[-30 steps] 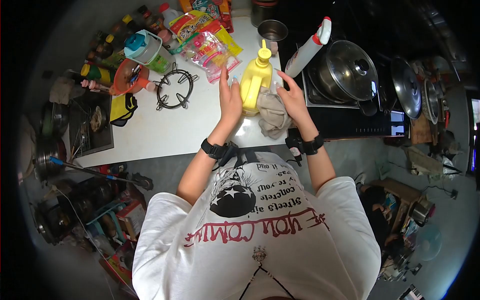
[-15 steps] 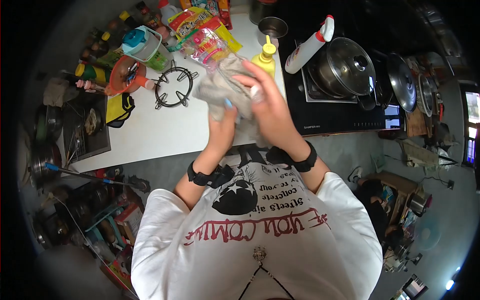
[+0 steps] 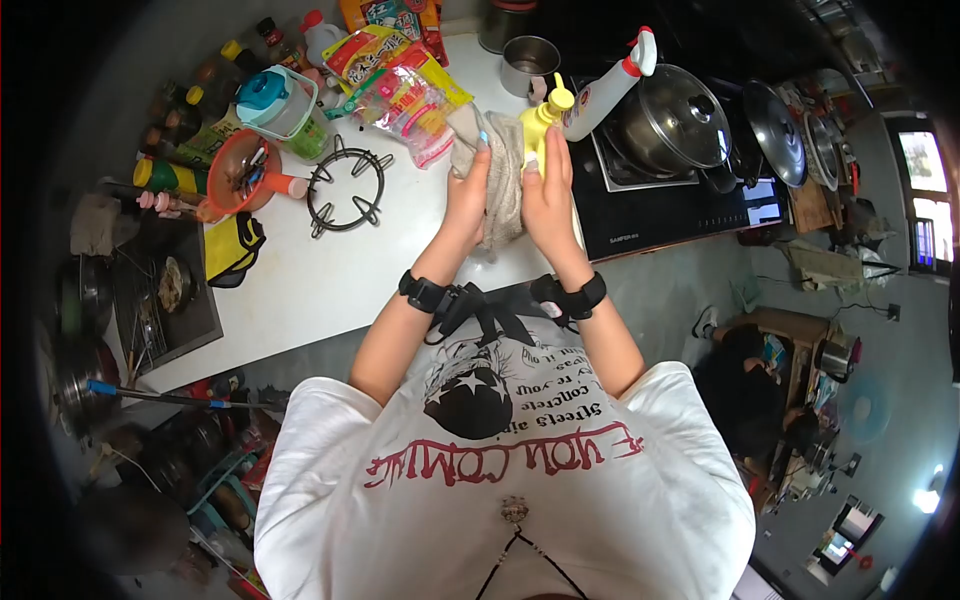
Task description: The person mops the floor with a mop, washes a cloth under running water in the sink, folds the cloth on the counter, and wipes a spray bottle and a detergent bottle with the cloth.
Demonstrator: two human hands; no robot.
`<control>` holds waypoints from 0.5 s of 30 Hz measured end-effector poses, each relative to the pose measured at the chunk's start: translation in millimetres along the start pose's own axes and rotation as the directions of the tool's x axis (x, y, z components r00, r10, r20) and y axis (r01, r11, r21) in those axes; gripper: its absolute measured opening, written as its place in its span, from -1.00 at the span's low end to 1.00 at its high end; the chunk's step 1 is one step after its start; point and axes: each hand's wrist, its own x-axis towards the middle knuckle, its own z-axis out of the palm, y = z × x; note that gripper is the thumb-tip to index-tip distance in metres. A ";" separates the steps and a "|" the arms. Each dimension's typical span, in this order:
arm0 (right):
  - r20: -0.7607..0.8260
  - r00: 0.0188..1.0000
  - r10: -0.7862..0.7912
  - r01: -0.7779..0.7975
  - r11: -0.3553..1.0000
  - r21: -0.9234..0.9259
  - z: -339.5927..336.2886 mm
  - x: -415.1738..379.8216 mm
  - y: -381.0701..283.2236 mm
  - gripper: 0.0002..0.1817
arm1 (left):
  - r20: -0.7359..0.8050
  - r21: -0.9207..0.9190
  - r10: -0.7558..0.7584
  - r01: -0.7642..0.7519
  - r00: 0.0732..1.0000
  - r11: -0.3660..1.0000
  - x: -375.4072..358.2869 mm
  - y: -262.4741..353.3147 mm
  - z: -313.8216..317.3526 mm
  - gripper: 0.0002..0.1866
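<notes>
1. Far left, beyond the hands: jars and an orange bowl (image 3: 238, 160) stand at the edge of the white counter (image 3: 330, 270). A black burner ring (image 3: 345, 183) lies just right of the bowl, well clear of both hands.
2. Snack bags (image 3: 405, 85) lie at the back of the counter, just left of the cloth.
3. The left hand (image 3: 467, 190) is closed on a grey cloth (image 3: 503, 175), fingers curled over its upper left part and pressing it against the bottle. The cloth hangs between the two hands, its lower end reaching down toward the counter edge.
4. The yellow bottle (image 3: 547, 115) stands upright at the counter's right edge, directly ahead of the hands. Its long axis is vertical, with the nozzle cap at the far end, pointing away from the person. It looks like smooth, glossy plastic; only the top and a strip of the body show, the rest being covered by cloth and hand.
5. The right hand (image 3: 548, 195) is the nearer one: it lies flat along the bottle's right side, fingers extended toward the cap, gripping the body.
6. Right of the bottle, a white spray bottle (image 3: 600, 85) leans over the black stove (image 3: 660, 215), just beside the cap. A steel cup (image 3: 530, 55) stands behind it, and a lidded pot (image 3: 672, 120) sits farther right.
</notes>
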 end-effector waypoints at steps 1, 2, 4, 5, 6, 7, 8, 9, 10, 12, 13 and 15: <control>-0.031 0.999 0.035 -0.034 0.998 0.055 0.5 0.8 1.4 -0.41 | 0.020 -0.043 -0.108 0.109 0.994 0.993 2.1 -5.1 -5.6 -0.61; -0.051 0.997 0.053 -0.049 0.996 0.072 1.4 0.1 1.7 -0.40 | 0.038 0.238 0.007 -0.016 0.999 0.971 4.4 -15.6 -14.3 -0.58; -0.062 0.994 0.085 -0.082 0.996 0.043 -0.8 -0.3 -2.8 -0.40 | 0.056 0.618 0.112 -0.123 0.992 0.776 9.8 -38.5 -37.2 -0.55; -0.063 0.992 0.110 -0.109 0.994 0.019 -2.5 -0.4 -4.1 -0.40 | 0.111 0.880 0.212 -0.195 0.971 0.432 12.3 -50.7 -48.3 -0.52; -0.104 0.986 0.133 -0.130 0.991 0.036 -1.5 -1.9 -0.8 -0.39 | 0.082 0.896 0.251 -0.181 0.965 0.404 14.5 -66.6 -60.9 -0.49; -0.104 0.986 0.134 -0.131 0.991 0.036 -2.1 -3.9 -0.4 -0.39 | 0.082 0.896 0.250 -0.181 0.965 0.404 13.5 -75.5 -71.3 -0.49; -0.114 0.975 0.192 -0.186 0.981 0.063 -3.0 -5.5 -0.8 -0.39 | -0.009 0.924 0.156 -0.052 0.988 0.380 12.5 -83.4 -82.0 -0.52; -0.121 0.961 0.247 -0.237 0.967 0.091 -4.5 -5.7 -0.2 -0.39 | -0.106 0.936 0.067 0.076 0.992 0.343 11.4 -83.7 -84.4 -0.54; -0.150 0.957 0.249 -0.238 0.968 0.085 -6.6 -6.6 1.4 -0.40 | -0.106 0.935 0.076 0.074 0.991 0.346 12.1 -84.5 -84.5 -0.54; -0.120 0.967 0.227 -0.212 0.970 0.121 -17.0 -8.5 10.7 -0.41 | -0.165 0.893 0.112 0.100 0.980 0.439 15.7 -84.9 -82.0 -0.56; -0.083 0.972 0.221 -0.206 0.966 0.158 -23.9 -11.9 13.1 -0.42 | -0.169 0.894 0.116 0.103 0.979 0.435 15.3 -77.7 -74.6 -0.56; -0.001 0.984 0.180 -0.175 0.962 0.211 -37.9 -20.2 19.6 -0.43 | 0.014 0.804 0.318 -0.200 0.948 0.560 10.5 -60.2 -54.2 -0.52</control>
